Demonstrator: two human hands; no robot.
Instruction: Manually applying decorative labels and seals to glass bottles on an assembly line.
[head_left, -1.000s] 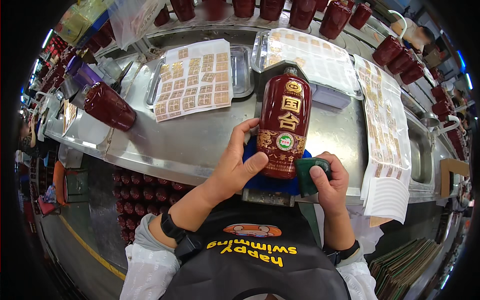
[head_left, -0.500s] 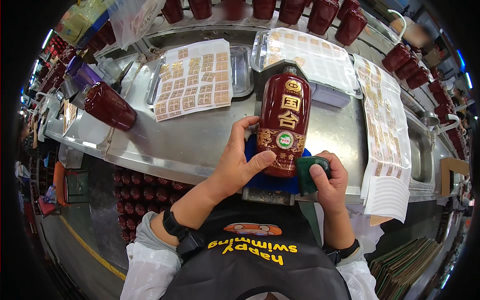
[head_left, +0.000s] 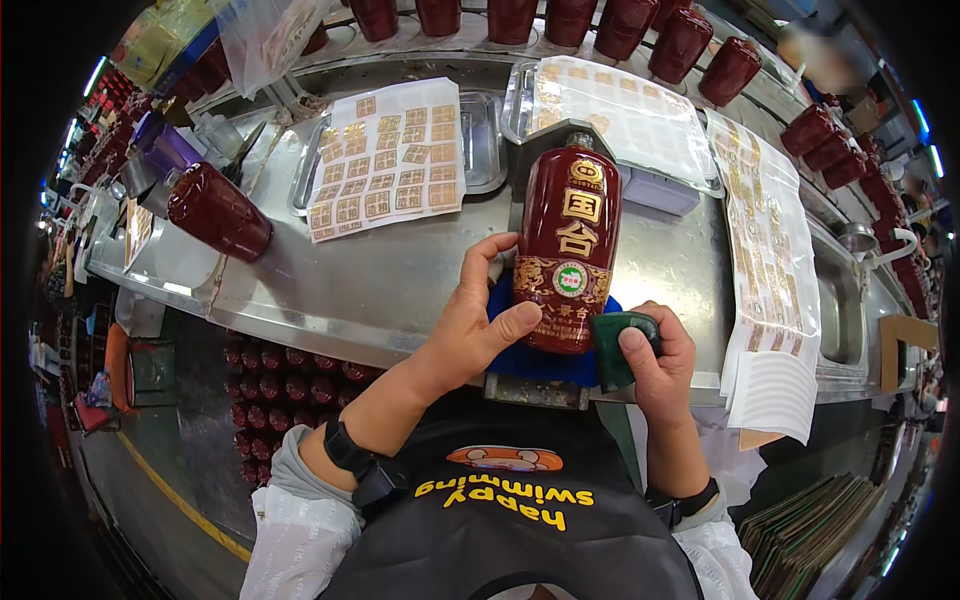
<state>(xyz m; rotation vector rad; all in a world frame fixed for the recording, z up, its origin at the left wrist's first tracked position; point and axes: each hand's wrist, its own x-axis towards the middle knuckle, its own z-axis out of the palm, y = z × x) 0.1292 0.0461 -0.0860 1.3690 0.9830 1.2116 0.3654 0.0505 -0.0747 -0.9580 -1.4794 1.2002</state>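
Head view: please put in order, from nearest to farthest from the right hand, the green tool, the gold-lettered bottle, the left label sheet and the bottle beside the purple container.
From the right hand:
1. Green tool, held in it.
2. Gold-lettered bottle, just left.
3. Left label sheet, farther left.
4. Bottle beside the purple container, farthest left.

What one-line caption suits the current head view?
Left hand against a dark red bottle on a blue support; right hand holding a flat green piece.
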